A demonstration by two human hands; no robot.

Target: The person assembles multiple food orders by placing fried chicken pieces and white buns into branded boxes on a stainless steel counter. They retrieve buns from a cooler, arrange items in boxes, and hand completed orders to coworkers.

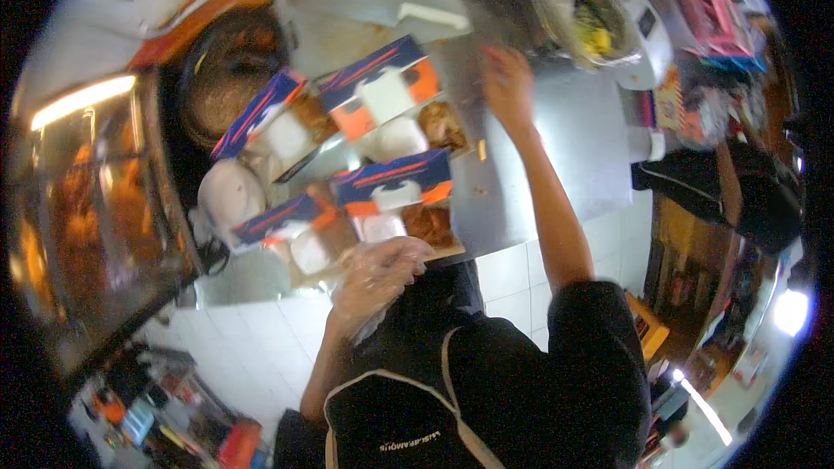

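Observation:
Several open takeaway boxes stand grouped on the metal counter (573, 130), dark blue, orange and white, each with a white mound like rice and brown food. My left hand (378, 282), in a clear plastic glove, is at the counter's front edge beside the nearest box (395, 182); its fingers are curled together, and anything inside them is hidden. My right hand (508, 82) stretches far over the counter, right of the back box (378, 91). Its blurred fingers look extended and apart, with nothing visible in them.
A tub (586, 22) with yellow and dark green food stands at the back right, next to a white device (647, 39). At the back left sits a dark round pan (230, 69). A lit glass cabinet (95, 182) is at the left, near a pale rounded thing (230, 195).

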